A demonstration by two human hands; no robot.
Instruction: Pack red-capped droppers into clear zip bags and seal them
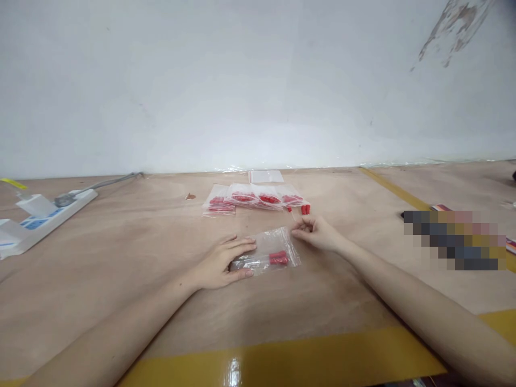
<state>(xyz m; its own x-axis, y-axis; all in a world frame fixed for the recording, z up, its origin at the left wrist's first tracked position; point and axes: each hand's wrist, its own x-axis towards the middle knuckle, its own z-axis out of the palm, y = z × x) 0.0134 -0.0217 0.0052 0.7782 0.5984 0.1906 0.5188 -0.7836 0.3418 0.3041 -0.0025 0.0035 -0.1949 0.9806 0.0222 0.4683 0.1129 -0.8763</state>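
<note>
Between the tabletop's (121, 231) near and far edges, a clear plastic bag (260, 250) of red pieces (278, 258) lies under the spread left hand (223, 263), likely to slide if that lifts, while the right hand (320, 234) curls narrowly, its hold unclear.

Red pieces (278, 258) are showing through a clear bag (260, 244); the tabletop (141, 226) is showing pale brown, striped with yellow bands (282, 357); the power strip (44, 236) is pairing white with blue; the wall (201, 80) is looking pale grey.
</note>
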